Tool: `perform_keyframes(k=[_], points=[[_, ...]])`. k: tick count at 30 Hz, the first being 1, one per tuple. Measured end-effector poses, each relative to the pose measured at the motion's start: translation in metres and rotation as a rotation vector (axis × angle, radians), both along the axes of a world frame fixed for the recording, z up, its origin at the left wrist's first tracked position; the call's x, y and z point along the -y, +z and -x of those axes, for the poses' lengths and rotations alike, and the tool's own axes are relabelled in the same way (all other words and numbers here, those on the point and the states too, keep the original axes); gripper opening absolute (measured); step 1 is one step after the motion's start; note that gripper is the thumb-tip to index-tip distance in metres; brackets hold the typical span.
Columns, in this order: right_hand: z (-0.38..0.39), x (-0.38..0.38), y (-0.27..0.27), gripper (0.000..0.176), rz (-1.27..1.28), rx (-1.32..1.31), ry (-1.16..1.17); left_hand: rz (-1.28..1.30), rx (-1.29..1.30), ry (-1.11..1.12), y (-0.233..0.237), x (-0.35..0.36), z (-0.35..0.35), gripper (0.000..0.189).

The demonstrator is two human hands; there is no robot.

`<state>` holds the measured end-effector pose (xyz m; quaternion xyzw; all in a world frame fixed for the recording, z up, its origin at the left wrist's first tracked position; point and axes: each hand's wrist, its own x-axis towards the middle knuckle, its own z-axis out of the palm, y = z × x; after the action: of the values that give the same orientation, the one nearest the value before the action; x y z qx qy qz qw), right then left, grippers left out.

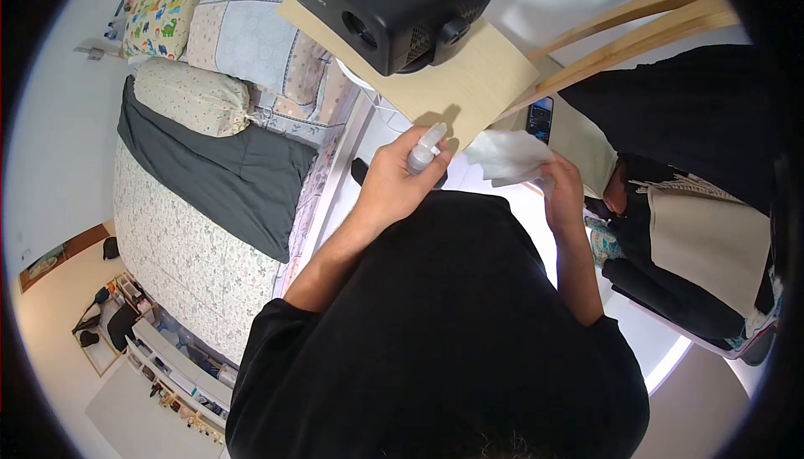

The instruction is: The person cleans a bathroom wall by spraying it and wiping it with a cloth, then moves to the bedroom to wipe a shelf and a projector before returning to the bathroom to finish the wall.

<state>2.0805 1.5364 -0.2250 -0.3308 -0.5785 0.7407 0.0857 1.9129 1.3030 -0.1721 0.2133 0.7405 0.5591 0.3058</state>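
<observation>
My left hand (394, 178) is closed around a small clear spray bottle (424, 153), its nozzle end pointing up toward the wooden board. In my right hand (564, 195) is a white tissue (509, 156), pinched at its right edge and hanging loosely over the board's near corner. Just beyond both hands lies the pale wooden board (481, 82), with the bottle's shadow falling on it. A black projector (385, 11) stands on the far part of this board, its lens side facing left and toward me. Neither hand touches the projector.
To the left is a bed (193, 233) with pillows and a dark grey blanket (226, 162). A phone (540, 119) with a lit screen lies right of the tissue. Curved wooden bars (636, 32) and black cloth (678, 116) are at the right, above folded beige fabric (712, 241).
</observation>
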Motion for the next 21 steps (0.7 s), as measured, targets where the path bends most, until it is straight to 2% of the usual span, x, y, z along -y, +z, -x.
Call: perform_keyframes(k=[3, 4, 6, 8, 9, 11, 12, 14, 15, 16, 17, 19, 21], points=[[0.000, -0.003, 0.000, 0.039, 0.036, -0.045, -0.095, 0.031, -0.043, 0.021, -0.005, -0.002, 0.005, 0.020], [0.000, -0.003, 0.001, 0.039, -0.033, -0.050, -0.155, 0.026, -0.106, 0.023, -0.007, -0.003, 0.006, 0.020], [0.001, -0.002, 0.006, 0.039, -0.103, -0.056, -0.216, 0.030, -0.103, 0.025, -0.004, -0.007, 0.006, 0.020], [0.004, 0.005, 0.019, 0.036, -0.276, -0.142, -0.361, 0.034, -0.098, 0.027, -0.002, -0.007, 0.006, 0.020], [0.003, 0.009, 0.020, 0.036, -0.275, -0.144, -0.360, 0.058, -0.103, 0.018, -0.002, -0.006, 0.007, 0.021], [0.004, 0.017, 0.022, 0.033, -0.785, -0.019, -0.475, 0.082, -0.113, 0.008, -0.004, -0.003, 0.008, 0.022], [0.006, 0.019, 0.023, 0.033, -0.783, -0.020, -0.479, 0.072, -0.112, 0.013, -0.006, -0.001, 0.008, 0.024], [0.015, 0.021, 0.030, 0.033, -0.816, 0.063, -0.133, 0.060, -0.116, 0.012, -0.009, 0.000, 0.007, 0.026], [0.042, 0.032, 0.051, 0.024, -0.897, -0.174, 0.020, 0.049, -0.120, 0.047, -0.009, 0.001, 0.007, 0.028], [0.056, 0.039, 0.053, 0.014, -1.012, -0.130, 0.196, 0.037, -0.125, 0.081, -0.011, 0.003, 0.006, 0.031], [0.071, 0.043, 0.040, 0.008, -1.202, -0.259, 0.304, 0.036, -0.130, 0.076, -0.016, 0.005, 0.005, 0.031], [0.087, 0.062, 0.054, 0.013, -1.303, -0.289, 0.652, -0.016, -0.106, 0.173, -0.026, 0.012, 0.009, 0.036], [0.092, 0.077, 0.050, 0.028, -1.378, -0.356, 0.717, -0.010, -0.189, 0.194, -0.027, 0.016, 0.013, 0.038]])
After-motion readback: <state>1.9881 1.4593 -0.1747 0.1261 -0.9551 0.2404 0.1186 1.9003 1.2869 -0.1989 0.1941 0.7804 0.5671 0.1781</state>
